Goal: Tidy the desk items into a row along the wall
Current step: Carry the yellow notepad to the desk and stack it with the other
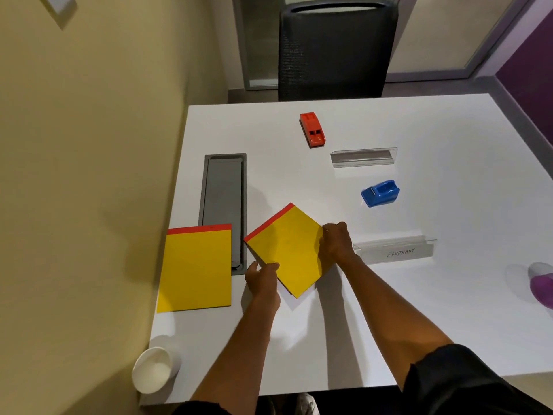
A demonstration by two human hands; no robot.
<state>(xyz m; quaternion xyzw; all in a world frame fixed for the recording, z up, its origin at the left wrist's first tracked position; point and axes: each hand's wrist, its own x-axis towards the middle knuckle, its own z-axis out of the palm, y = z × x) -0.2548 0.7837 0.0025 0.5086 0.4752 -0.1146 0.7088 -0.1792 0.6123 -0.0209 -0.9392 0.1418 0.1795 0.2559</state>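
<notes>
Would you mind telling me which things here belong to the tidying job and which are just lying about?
Part of the job:
- tilted yellow notepad with red binding, gripped by left hand and right hand
- straight yellow notepad by the wall
- red stapler
- blue tape dispenser
- clear acrylic name holder
- clear holder labelled ELEPHANT

Probably lying about:
- white paper cup
- purple object at the right edge
- black mesh chair

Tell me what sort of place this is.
Probably an office meeting room. A white table with a built-in grey cable tray stands against the wall, a black mesh office chair is pushed up to its far side, and a clear name holder on it reads ELEPHANT.
</notes>
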